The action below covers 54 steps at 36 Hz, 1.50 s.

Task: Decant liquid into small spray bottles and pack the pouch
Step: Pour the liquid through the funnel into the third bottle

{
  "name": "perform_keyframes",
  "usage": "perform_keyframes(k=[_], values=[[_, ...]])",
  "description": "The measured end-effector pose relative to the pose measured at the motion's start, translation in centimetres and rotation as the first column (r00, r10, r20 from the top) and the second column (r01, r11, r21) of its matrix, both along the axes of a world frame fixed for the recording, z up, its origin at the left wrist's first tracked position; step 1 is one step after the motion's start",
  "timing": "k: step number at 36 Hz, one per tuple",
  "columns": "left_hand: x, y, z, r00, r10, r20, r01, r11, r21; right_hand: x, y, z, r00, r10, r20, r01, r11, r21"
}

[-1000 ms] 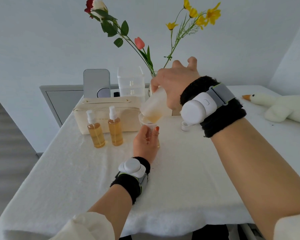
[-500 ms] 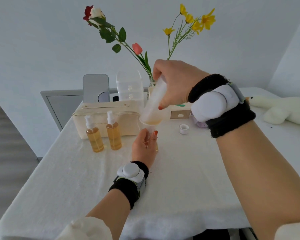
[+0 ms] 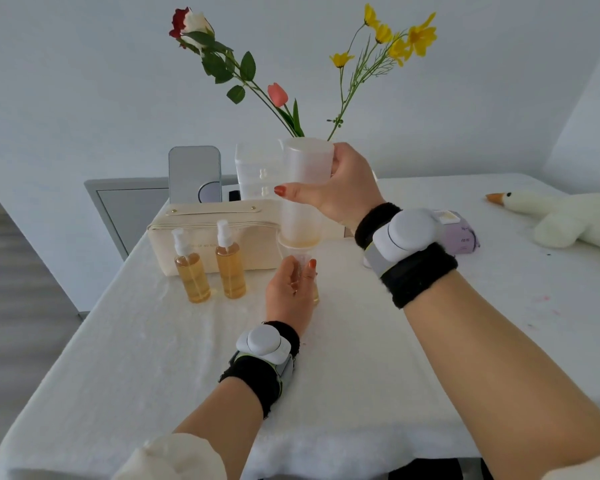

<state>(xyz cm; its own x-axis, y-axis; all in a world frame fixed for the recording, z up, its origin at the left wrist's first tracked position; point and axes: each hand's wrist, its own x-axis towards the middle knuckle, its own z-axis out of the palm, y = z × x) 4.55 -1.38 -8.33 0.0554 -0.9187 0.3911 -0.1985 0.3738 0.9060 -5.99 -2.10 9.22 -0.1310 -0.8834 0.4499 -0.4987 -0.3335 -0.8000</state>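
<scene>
Spray bottles: two filled spray bottles (image 3: 192, 268) (image 3: 230, 261) stand side by side on the table (image 3: 153, 341), just before the pouch (image 3: 208, 237).
Behind the pouch: mirror (image 3: 194, 174), then drawer box (image 3: 257, 171) to its right.
Centre: large bottle (image 3: 303, 188) inverted above a small bottle (image 3: 303, 268), right of the pair.
Far right: plush goose (image 3: 561, 216) lying on the table.

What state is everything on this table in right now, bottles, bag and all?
Big bottle: upended, nearly empty, gripped by right hand.
Funnel: under its mouth.
Small bottle: upright, mostly hidden by left hand.
Two spray bottles: filled, capped.
Pouch: appears zipped shut.
</scene>
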Motion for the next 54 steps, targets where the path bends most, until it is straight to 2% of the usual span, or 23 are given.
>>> perform_keyframes(k=[10,18,24,44,54], values=[[0.0,-0.2,-0.1,1.000,0.010,0.010,-0.010,1.000,-0.017,-0.4,-0.6,-1.7,0.997,0.071,0.023,-0.073,0.994,0.081],[0.0,0.0,0.2,1.000,0.004,-0.021,-0.004,1.000,0.031,-0.7,-0.5,-0.7,0.999,0.030,0.029,-0.032,0.998,0.051],[-0.1,-0.1,0.2,1.000,0.006,-0.016,-0.005,1.000,0.031,-1.1,-0.6,-0.7,0.995,0.023,0.096,-0.027,0.999,0.037],[0.0,0.0,0.3,1.000,-0.009,-0.026,0.009,1.000,0.021,-1.3,-0.7,-1.0,0.974,0.047,0.222,-0.065,0.995,0.078],[0.1,-0.1,0.1,1.000,-0.009,-0.016,0.010,0.999,0.033,-1.4,-0.7,-1.1,0.981,0.034,0.193,-0.048,0.997,0.066]])
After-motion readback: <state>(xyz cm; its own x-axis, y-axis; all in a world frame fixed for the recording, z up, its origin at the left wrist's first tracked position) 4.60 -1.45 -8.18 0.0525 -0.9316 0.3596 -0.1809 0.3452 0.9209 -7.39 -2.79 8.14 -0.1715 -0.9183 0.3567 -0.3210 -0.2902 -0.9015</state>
